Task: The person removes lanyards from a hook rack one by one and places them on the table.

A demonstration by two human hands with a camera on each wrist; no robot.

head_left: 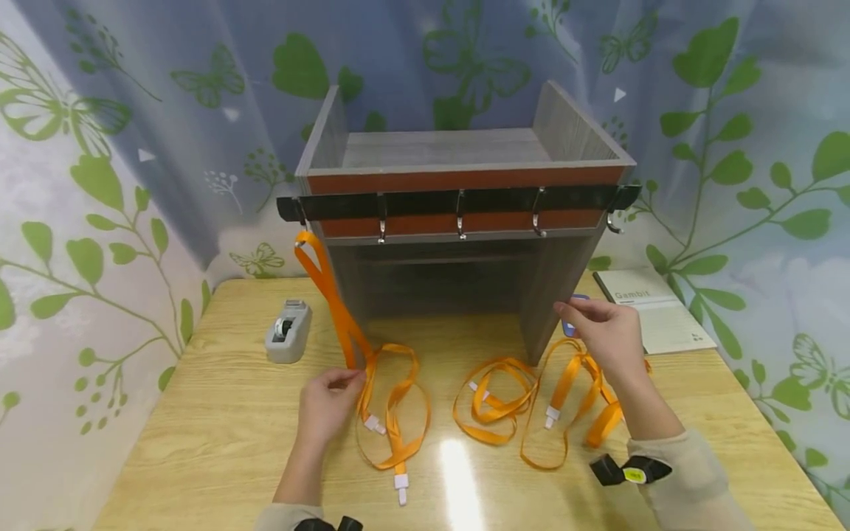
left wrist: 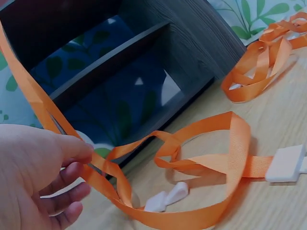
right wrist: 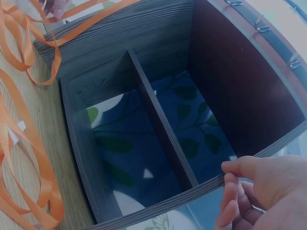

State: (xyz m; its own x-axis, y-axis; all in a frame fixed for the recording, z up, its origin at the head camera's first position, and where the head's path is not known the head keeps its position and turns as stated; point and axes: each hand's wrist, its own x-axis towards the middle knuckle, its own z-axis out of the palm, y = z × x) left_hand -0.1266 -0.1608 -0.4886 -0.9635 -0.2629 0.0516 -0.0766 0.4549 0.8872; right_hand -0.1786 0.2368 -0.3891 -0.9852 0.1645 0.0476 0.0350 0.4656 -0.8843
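Observation:
An orange lanyard (head_left: 335,306) hangs from the leftmost hook of a small grey wooden shelf (head_left: 465,181), its lower part looped on the table. My left hand (head_left: 330,405) pinches its strap low down, beside the shelf's left side; in the left wrist view the strap (left wrist: 33,96) runs behind the thumb and index finger. At the shelf's right side panel, my right hand (head_left: 607,332) grips the front edge between thumb and fingertips, as the right wrist view shows with the hand (right wrist: 268,191) at the panel edge (right wrist: 206,184).
More orange lanyards (head_left: 494,402) with white clips lie right of centre, some under the right forearm. A grey tape dispenser (head_left: 288,332) stands left. Behind the right hand are a notebook (head_left: 654,310) and a blue card (head_left: 569,328). A black rail (head_left: 418,203) with metal hooks crosses the shelf front.

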